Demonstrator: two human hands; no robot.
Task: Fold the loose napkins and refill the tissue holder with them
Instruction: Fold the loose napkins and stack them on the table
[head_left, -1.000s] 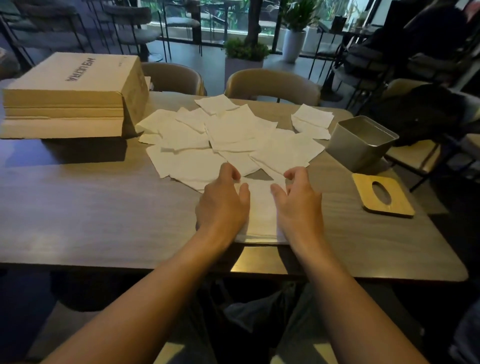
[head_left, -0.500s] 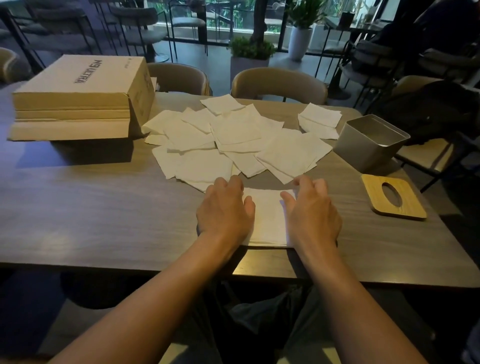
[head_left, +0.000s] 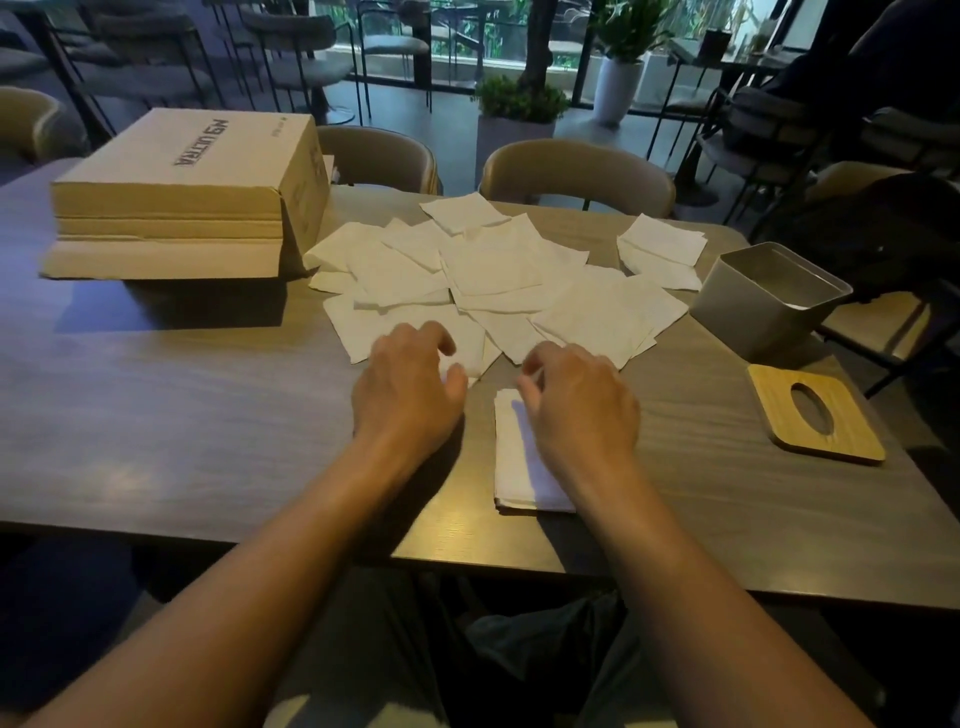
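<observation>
Several loose white napkins (head_left: 498, 270) lie spread over the middle of the wooden table (head_left: 208, 415). A folded napkin (head_left: 511, 462) rests near the front edge, a narrow strip partly under my right hand (head_left: 579, 410). That hand hovers over its top end with fingers curled; whether it pinches the napkin is hidden. My left hand (head_left: 408, 395) is off the folded napkin, fingers apart, at the near edge of the loose pile. The grey tissue holder (head_left: 769, 299) stands open at the right, its wooden lid (head_left: 815, 415) with an oval slot lying flat in front of it.
A closed cardboard box (head_left: 187, 202) sits at the back left of the table. Two more napkins (head_left: 660, 254) lie apart near the holder. Tan chairs (head_left: 576, 176) stand behind the table, with a dark bag (head_left: 883, 228) on a chair at right.
The napkin went from a wide half-fold under both hands to a narrow strip. My left hand lifted off it and moved left toward the loose pile; my right hand stays over it.
</observation>
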